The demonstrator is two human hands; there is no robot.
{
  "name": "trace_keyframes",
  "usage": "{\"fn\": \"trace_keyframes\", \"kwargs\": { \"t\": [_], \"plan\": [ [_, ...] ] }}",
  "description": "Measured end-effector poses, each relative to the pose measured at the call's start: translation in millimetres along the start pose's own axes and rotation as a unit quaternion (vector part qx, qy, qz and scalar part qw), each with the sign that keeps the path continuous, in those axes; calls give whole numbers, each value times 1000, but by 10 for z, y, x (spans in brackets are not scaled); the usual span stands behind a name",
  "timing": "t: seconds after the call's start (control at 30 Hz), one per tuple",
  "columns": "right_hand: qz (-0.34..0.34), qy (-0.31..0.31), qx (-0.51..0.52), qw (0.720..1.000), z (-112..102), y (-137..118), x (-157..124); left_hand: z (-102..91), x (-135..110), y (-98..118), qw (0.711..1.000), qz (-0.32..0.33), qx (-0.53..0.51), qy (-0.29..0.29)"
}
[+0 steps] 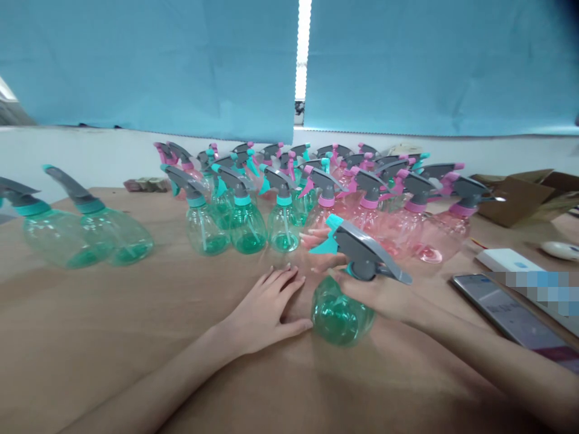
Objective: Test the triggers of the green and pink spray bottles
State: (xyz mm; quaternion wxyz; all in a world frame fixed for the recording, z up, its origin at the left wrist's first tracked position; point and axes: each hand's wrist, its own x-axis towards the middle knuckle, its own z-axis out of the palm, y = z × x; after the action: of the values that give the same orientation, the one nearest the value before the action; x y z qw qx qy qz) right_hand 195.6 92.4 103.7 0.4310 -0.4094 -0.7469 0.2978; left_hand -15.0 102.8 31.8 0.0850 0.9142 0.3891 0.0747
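My right hand (362,289) is wrapped round a green spray bottle (340,313) just below its grey and turquoise trigger head. The bottle leans over in front of me; whether its base touches the table I cannot tell. To its left, my left hand (271,310) lies flat on the wooden table (217,374), fingers stretched out and holding nothing. Beyond my hands stand a green spray bottle (283,226) with a turquoise collar and a pink spray bottle (368,214) with a pink collar, both in the front row of many.
Two more green bottles (117,238) stand apart at the left. On the right lie a phone (506,313), a white box (511,260) and a white computer mouse (561,250). A brown cardboard box (520,196) sits behind them. Blue curtains (149,66) hang at the back.
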Motion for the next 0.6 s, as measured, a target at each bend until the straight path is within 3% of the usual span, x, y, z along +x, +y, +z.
{"fn": "trace_keyframes", "kwargs": {
  "t": [0.23,0.6],
  "plan": [
    [17,-2,-43,999,67,164,-28,-14,-2,16,1000,-3,-2,-6],
    [-44,-31,-18,998,71,307,-16,-17,8,7,1000,-2,6,-6]
  ]
}}
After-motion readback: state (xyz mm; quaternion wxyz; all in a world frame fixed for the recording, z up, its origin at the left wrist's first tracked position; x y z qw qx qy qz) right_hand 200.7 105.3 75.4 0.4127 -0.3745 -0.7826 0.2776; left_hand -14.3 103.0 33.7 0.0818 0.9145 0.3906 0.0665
